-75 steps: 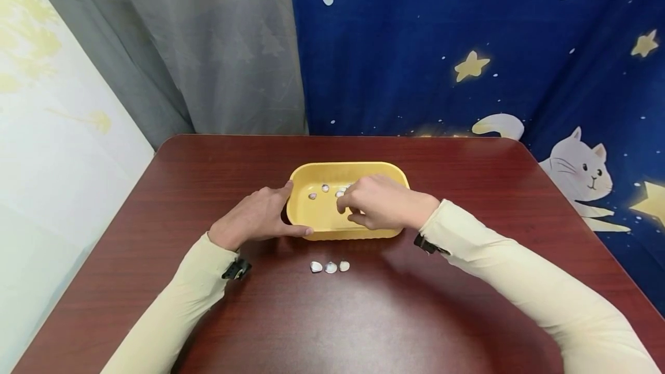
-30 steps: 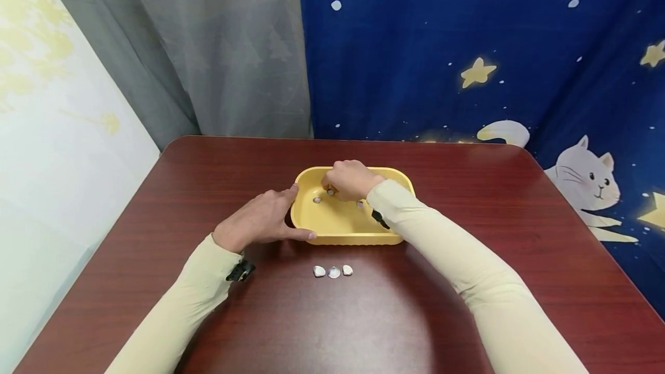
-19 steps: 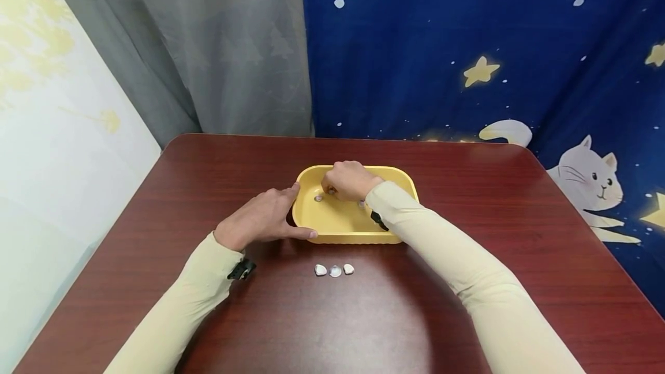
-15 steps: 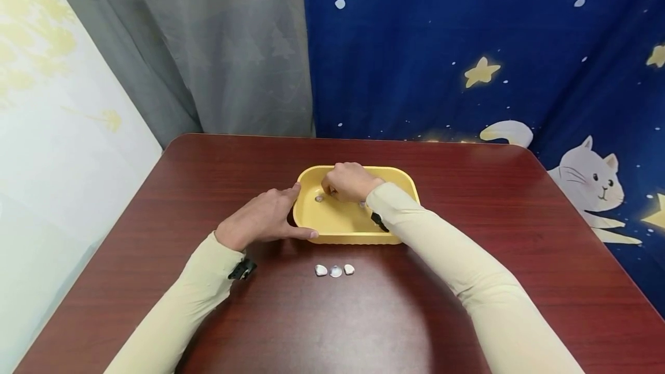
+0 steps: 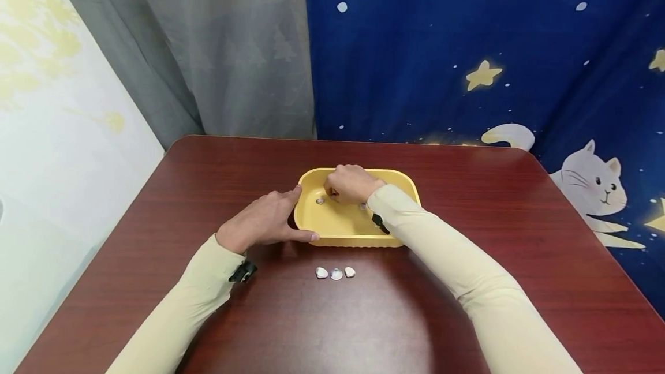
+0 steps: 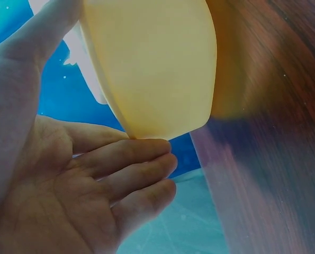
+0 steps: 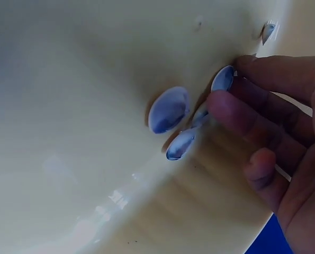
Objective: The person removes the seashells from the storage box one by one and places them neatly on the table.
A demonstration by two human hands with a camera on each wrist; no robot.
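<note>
A yellow plastic basin (image 5: 340, 224) sits on the table, holding several small seashells. My left hand (image 5: 262, 218) rests at its left end, thumb along the front rim and straight fingers touching the end wall (image 6: 157, 63). Inside the basin, towards the back, my right hand (image 5: 350, 183) pinches a small whitish-purple seashell (image 7: 222, 79) between thumb and fingertip. Close by lie a larger shell (image 7: 169, 110) and a small one (image 7: 181, 144); another shell (image 7: 268, 33) lies beyond the thumb. In the head view the right hand hides the pinched shell.
In front of the basin, a row of three shells, left (image 5: 321, 273), middle (image 5: 336, 274) and right (image 5: 350, 272), lies on the dark red-brown table (image 5: 218, 166). A grey curtain (image 5: 244, 45) and a blue starry curtain (image 5: 395, 45) hang behind the table's far edge.
My right hand has moved further back and left inside the basin since the earliest frame, then stays there, fingers on a seashell. The left hand keeps its place; the three-shell row is unchanged.
</note>
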